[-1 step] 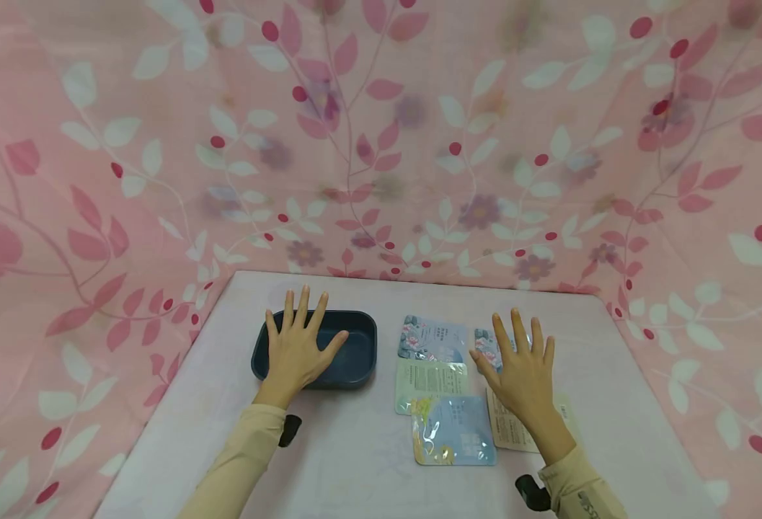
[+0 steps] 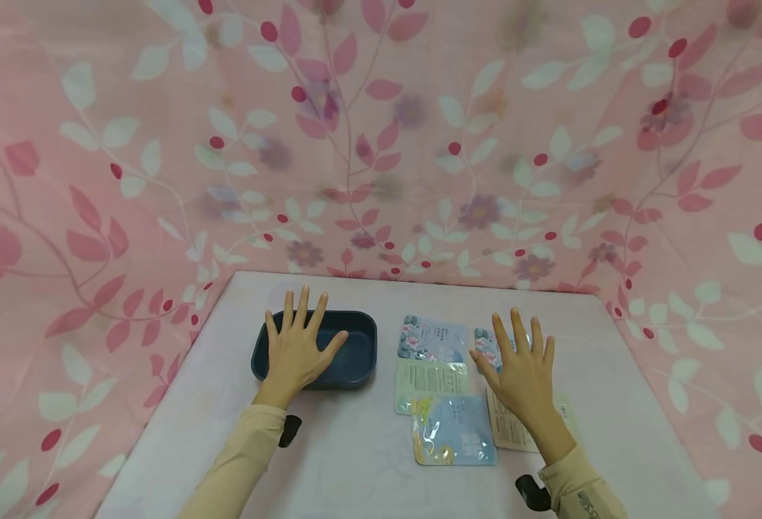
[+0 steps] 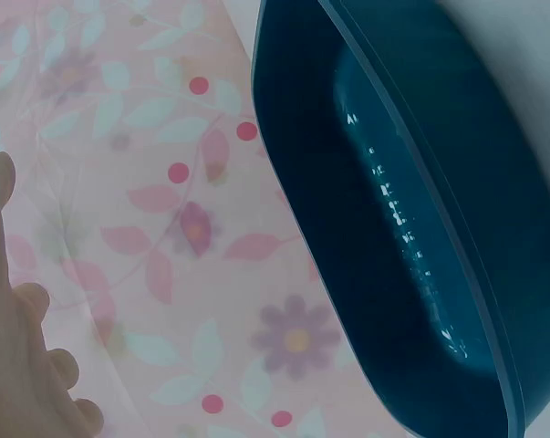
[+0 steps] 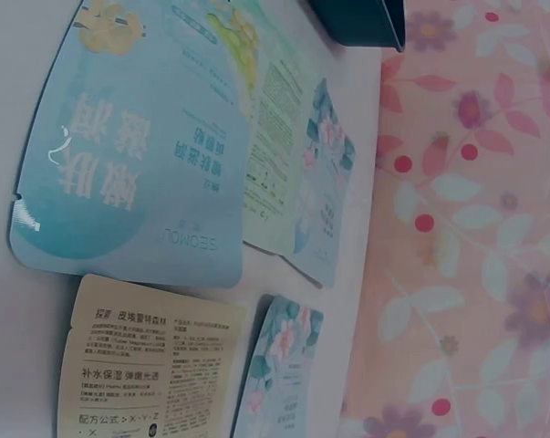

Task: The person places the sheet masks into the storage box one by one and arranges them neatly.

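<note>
My left hand is spread flat above a dark blue rectangular plastic tub, overlapping its left part in the head view. Fingertips show at the left edge of the left wrist view, apart from the tub. With fingers fanned out, my right hand hovers over several face mask packets and holds nothing. Partly hidden beneath it are a floral blue packet, a beige packet and a pale green one. Left of it lie another floral blue packet, a green packet and a light blue packet.
A white cloth covers the table. Pink floral fabric hangs behind the table and along both sides. Each wrist carries a small black device below the sleeve cuff. The light blue packet overlaps the green packet's lower edge.
</note>
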The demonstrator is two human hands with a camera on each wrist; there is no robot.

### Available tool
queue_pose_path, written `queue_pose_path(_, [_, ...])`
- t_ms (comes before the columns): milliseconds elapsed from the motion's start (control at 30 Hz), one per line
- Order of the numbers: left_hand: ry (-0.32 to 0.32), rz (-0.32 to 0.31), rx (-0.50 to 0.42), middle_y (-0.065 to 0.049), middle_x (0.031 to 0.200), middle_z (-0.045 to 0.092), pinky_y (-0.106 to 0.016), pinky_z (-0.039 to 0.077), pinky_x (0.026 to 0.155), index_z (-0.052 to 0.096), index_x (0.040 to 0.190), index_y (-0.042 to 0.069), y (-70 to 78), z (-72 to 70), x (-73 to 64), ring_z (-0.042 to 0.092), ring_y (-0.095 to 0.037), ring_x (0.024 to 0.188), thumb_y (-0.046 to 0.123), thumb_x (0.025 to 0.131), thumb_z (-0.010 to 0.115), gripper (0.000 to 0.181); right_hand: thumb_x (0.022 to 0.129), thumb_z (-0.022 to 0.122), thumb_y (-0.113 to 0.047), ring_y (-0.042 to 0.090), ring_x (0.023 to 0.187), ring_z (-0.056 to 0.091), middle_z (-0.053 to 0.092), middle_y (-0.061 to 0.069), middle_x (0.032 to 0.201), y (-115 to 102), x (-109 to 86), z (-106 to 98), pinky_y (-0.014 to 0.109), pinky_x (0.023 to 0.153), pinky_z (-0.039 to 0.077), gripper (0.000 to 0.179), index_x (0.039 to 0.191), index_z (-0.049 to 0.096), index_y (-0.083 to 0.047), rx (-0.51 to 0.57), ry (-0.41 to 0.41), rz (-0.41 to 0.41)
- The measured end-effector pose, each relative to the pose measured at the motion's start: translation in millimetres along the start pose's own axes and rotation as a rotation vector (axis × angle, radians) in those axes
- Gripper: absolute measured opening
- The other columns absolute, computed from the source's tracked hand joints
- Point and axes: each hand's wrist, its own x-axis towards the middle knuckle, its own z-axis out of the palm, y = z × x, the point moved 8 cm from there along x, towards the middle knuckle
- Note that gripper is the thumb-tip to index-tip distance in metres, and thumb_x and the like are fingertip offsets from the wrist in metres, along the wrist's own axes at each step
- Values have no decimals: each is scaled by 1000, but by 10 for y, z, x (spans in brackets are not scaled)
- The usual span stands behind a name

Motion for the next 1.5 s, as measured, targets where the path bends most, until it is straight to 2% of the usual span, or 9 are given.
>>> queue_pose_path(200, [-4, -5, -14, -5, 158, 0, -63, -8, 108, 18, 151, 26, -13, 2, -24, -13, -26, 143, 71, 87, 38, 80, 87, 53, -58, 48, 138, 12, 25, 21, 151, 8, -24, 35, 72, 103, 9, 76, 145, 35, -12, 19, -18, 15])
queue_pose_path(367, [-21, -29, -17, -6, 158, 0, -63, -8, 108, 16, 151, 28, -75, 33, -81, -14, -26, 143, 70, 87, 39, 80, 87, 54, -57, 50, 136, 15, 25, 21, 151, 14, -51, 66, 73, 101, 12, 76, 144, 36, -11, 11, -36, 15])
queue_pose_path(533, [-6, -26, -28, -6, 158, 0, -63, -8, 108, 15, 151, 28, -92, 32, -90, -13, -26, 143, 71, 87, 39, 80, 88, 53, -57, 51, 135, 17, 26, 22, 150, 56, -66, 38, 74, 100, 14, 75, 143, 36, -10, -5, -21, 18])
queue_pose_path(700, [3, -21, -41, -6, 158, 1, -64, -7, 108, 16, 151, 28, -94, 28, -99, -11, -27, 143, 70, 87, 40, 80, 89, 50, -57, 51, 135, 16, 25, 21, 151, 109, -101, 16, 73, 100, 12, 73, 145, 34, -11, 21, -21, 44])
queue_pose_path(1000, [-14, -42, -62, -8, 158, 3, -65, -6, 107, 16, 151, 28, -141, 51, -197, -8, -30, 143, 66, 87, 45, 80, 88, 58, -48, 53, 131, 21, 30, 24, 147, 272, -244, -18, 74, 98, 15, 70, 141, 38, -8, 30, -8, 98])
queue_pose_path(1100, [-12, -50, -86, -11, 157, 6, -66, -2, 107, 19, 151, 25, -148, 51, -251, -6, -32, 144, 64, 88, 48, 79, 90, 58, -43, 54, 123, 30, 33, 28, 141, 382, -332, -18, 73, 92, 25, 65, 139, 39, -4, 48, -5, 137])
queue_pose_path(1200, [-16, -68, -117, -13, 157, 9, -65, 3, 108, 21, 150, 22, -166, 55, -331, -2, -33, 144, 62, 89, 47, 77, 92, 58, -37, 56, 111, 38, 39, 34, 130, 546, -452, -9, 69, 81, 34, 61, 135, 41, 2, 89, -9, 212])
queue_pose_path(1333, [-13, -76, -132, -14, 156, 14, -64, 11, 108, 24, 150, 18, -192, 65, -452, 3, -35, 143, 57, 91, 48, 74, 95, 53, -35, 58, 103, 41, 41, 38, 122, 783, -635, 16, 67, 75, 37, 59, 134, 39, 6, 103, -43, 318])
queue_pose_path(1500, [-2, -68, -119, -16, 154, 18, -66, 14, 106, 27, 149, 17, -224, 95, -562, 7, -38, 142, 55, 90, 51, 74, 96, 50, -35, 60, 103, 40, 41, 39, 122, 971, -815, 45, 68, 74, 37, 57, 133, 39, 7, 61, -81, 374])
